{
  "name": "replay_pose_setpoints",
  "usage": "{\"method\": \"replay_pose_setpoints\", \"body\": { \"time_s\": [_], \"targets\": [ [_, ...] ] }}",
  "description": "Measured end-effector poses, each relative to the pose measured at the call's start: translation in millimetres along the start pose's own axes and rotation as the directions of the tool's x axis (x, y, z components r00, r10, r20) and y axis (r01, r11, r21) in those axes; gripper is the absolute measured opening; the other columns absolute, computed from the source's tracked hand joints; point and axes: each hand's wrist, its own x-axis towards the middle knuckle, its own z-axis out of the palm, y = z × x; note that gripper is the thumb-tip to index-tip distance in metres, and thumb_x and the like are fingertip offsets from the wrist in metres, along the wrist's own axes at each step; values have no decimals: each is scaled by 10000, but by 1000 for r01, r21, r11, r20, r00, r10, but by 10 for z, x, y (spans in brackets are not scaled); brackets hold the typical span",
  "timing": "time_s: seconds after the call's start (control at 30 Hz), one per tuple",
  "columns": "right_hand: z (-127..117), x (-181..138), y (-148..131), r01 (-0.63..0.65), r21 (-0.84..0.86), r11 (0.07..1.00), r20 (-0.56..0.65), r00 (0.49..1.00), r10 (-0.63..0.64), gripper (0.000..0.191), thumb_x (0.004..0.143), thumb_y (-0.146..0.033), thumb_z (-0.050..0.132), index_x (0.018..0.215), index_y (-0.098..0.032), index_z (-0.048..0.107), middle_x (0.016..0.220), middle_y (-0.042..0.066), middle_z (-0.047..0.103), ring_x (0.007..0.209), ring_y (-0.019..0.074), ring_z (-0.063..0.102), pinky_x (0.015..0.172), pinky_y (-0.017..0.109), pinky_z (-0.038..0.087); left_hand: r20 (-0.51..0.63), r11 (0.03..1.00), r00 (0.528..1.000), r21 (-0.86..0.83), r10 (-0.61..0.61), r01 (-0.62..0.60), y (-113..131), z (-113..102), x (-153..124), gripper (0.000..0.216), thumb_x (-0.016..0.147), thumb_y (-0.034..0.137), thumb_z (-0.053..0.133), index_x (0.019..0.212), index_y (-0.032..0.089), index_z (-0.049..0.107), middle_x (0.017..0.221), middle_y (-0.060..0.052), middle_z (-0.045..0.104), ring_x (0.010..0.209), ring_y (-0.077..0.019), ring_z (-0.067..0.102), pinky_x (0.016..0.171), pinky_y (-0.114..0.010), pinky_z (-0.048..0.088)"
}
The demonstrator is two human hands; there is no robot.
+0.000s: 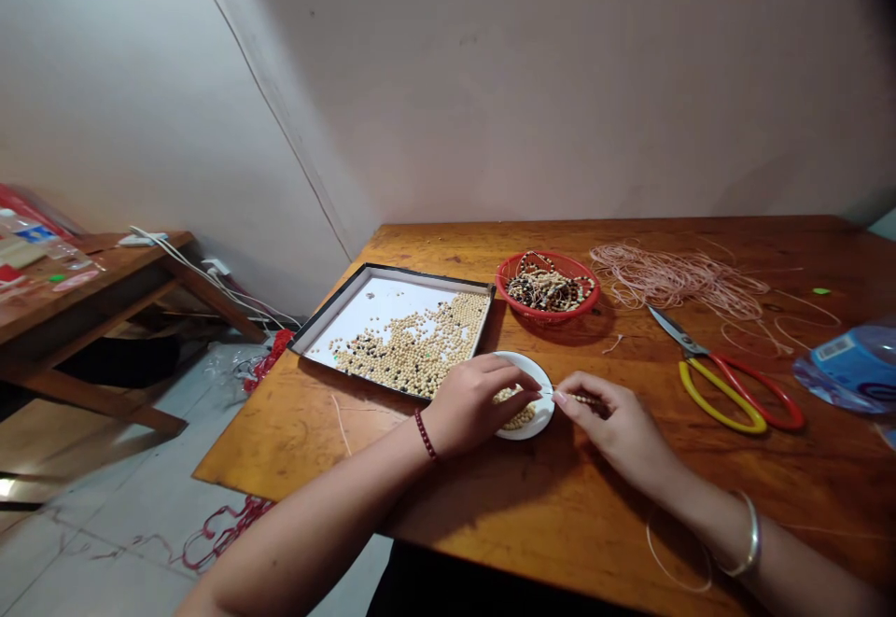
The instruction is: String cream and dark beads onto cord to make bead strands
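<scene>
Right at the middle of it all, a short strand of pale beads (586, 400) sits in the right hand (620, 421), thumb and forefinger pinched together at its end, just off the rim of a white plate (539, 414). Over that plate comes the left hand (476, 402), thumb and forefinger reaching toward the right hand's tips with a small gap between them; whether they grip anything, I can't tell. Loose beads (519, 419) lie on the plate, partly hidden beneath those left fingers. A dark red bracelet (424, 435) circles the left wrist, a silver bangle (752, 538) the right forearm. Just beyond the left hand, here's the black-edged tray (354, 314), tilted across the table's corner, pale beads with dark ones among them spread over its near and right parts. Behind the plate stands a red basket (553, 315) with beaded strings (546, 286) heaped inside. Then, to the right, a tangle of pink cord (679, 276), and in front of it scissors (694, 350), blades together, one handle yellow, one red. A blue-labelled bottle (850, 360) lies at the far right, all on the brown wooden table (560, 514). Off left, another table (105, 272) holds a clear bottle (42, 234), with red cords (228, 528) on the floor between.
</scene>
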Motion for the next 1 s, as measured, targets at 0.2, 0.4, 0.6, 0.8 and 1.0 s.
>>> {"method": "replay_pose_setpoints", "body": {
  "time_s": [0.2, 0.4, 0.6, 0.8, 1.0],
  "targets": [
    [5, -13, -36, 2, 24, 1000, 56, 998, -3, 302, 856, -400, 508, 895, -161, 689, 679, 38, 644, 676, 180, 598, 613, 263, 470, -23, 998, 999, -56, 34, -36, -3, 11, 3, 186, 877, 328, 562, 857, 176, 667, 829, -29, 697, 762, -111, 611, 694, -218, 463],
    [11, -26, -57, 1, 8, 1000, 72, 997, -1, 300, 858, -397, 503, 886, -158, 682, 696, 30, 643, 631, 155, 562, 569, 249, 441, -2, 997, 999, -59, 49, -49, -4, 23, -3, 188, 883, 315, 552, 848, 176, 674, 804, -32, 694, 749, -119, 604, 691, -228, 462],
    [1, -30, -53, -6, -12, 1000, 49, 999, 7, 291, 859, -403, 508, 824, -159, 662, 694, 26, 629, 631, 150, 545, 560, 239, 415, -32, 996, 996, -47, 79, -81, -1, 8, 10, 180, 871, 314, 568, 827, 169, 665, 791, -37, 697, 737, -118, 610, 679, -228, 471],
    [10, -36, -54, -36, -22, 999, 73, 997, 37, 289, 871, -408, 495, 809, -167, 640, 648, 3, 567, 573, 127, 463, 522, 234, 347, -42, 995, 996, -50, 84, -86, -2, 12, 13, 172, 864, 312, 578, 815, 171, 664, 784, -30, 696, 729, -112, 611, 676, -220, 476],
    [21, -47, -31, -55, -2, 999, 78, 995, 54, 302, 873, -431, 494, 837, -169, 639, 661, 1, 561, 578, 126, 456, 527, 237, 340, -28, 996, 997, -52, 76, -78, -3, 12, 8, 168, 871, 303, 566, 845, 172, 669, 805, -35, 701, 744, -119, 611, 688, -230, 477]
  ]
}}
